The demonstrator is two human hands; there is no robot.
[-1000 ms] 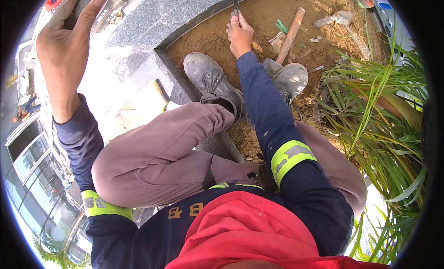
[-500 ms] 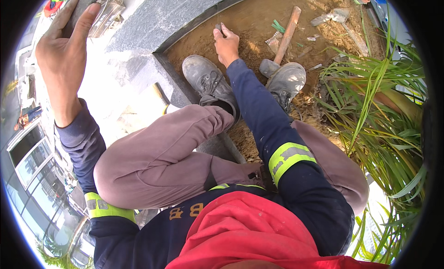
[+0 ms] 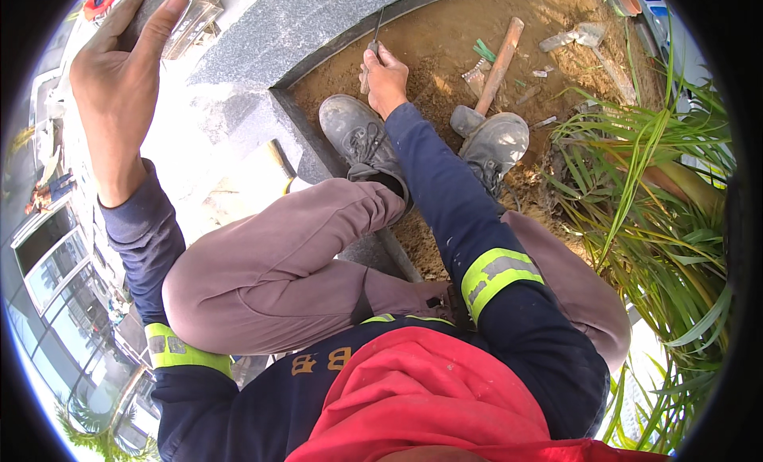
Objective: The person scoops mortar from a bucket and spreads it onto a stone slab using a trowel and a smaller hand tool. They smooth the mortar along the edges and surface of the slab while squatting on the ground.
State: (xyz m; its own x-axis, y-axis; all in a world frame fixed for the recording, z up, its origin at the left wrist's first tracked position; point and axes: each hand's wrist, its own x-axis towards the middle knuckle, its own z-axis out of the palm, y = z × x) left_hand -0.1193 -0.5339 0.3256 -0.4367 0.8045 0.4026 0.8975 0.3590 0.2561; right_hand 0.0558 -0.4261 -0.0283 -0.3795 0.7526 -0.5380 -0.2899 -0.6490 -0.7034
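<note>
Right hand (image 3: 387, 79) was clenched round a small wooden-handled tool (image 3: 370, 55), its tip in the sandy soil (image 3: 445, 33) right along the granite curb (image 3: 294, 21). Left hand (image 3: 119, 80) was spread flat against the stone. Looked like edge-scraping; next stroke probably needs steady pressure.

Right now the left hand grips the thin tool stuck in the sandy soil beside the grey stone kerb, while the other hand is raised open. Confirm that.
Not quite: the head view shows the right hand gripping the thin tool in the sandy soil beside the grey stone kerb. The left hand is the one raised open.
</note>
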